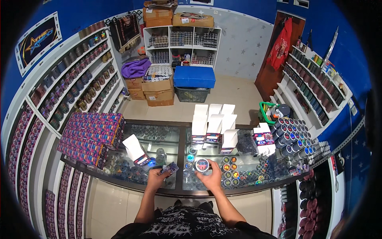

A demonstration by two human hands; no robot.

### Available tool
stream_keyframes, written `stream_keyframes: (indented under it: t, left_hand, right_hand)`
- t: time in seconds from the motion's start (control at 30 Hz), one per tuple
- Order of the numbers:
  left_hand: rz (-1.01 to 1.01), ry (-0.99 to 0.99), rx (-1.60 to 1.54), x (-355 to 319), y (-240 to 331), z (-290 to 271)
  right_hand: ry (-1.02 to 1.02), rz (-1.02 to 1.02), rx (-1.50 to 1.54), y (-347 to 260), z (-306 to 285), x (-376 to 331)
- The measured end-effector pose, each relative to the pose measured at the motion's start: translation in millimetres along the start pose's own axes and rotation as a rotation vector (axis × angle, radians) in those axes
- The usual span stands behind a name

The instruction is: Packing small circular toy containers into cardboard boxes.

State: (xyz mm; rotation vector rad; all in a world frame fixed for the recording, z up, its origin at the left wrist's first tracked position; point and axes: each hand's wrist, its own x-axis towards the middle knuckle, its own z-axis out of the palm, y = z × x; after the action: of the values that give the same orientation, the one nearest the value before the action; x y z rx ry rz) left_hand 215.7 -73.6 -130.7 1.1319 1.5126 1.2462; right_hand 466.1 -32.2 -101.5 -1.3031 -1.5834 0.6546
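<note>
My right hand (pixel 211 178) grips a round container (pixel 202 165) with a white rim and a colourful picture on its top, over the glass counter. In my left hand (pixel 156 178) is a small dark purple patterned piece (pixel 170 169), perhaps a flattened carton or label; its exact kind is too small to tell. Just beyond the left hand an open carton (pixel 136 149) with raised white flaps stands tilted. Next to it are a shiny blue disc (pixel 151 162) and a clear cylinder (pixel 160 155). Several round stickers or lids (pixel 228 167) lie right of my right hand.
Open white-flapped cartons (pixel 215 123) stand at the counter's far middle. A stack of purple patterned boxes (pixel 89 137) fills its left end; piled round containers (pixel 292 137) occupy the right, near a green basket (pixel 267 113). Behind are a blue-lidded crate (pixel 194 77) and cardboard boxes (pixel 159 96).
</note>
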Motion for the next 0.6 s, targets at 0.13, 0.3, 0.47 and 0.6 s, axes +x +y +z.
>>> stream_keyframes:
  t: [0.13,0.3,0.47,0.6]
  left_hand:
    - [0.046,-0.045,-0.018,-4.6,2.0,-10.7]
    - [-0.034,0.010,-0.115,-10.4,-1.2,-11.2]
    - [0.002,0.056,-0.095,-18.3,10.6,-7.3]
    - [-0.023,0.117,-0.034,-28.9,8.7,-15.1]
  right_hand:
    - [0.034,0.000,-0.007,-13.5,6.1,5.8]
    - [0.112,-0.115,-0.023,-22.5,3.1,9.7]
    - [0.048,-0.099,0.001,-24.5,4.3,11.5]
    - [-0.046,-0.032,0.050,-8.3,26.3,5.2]
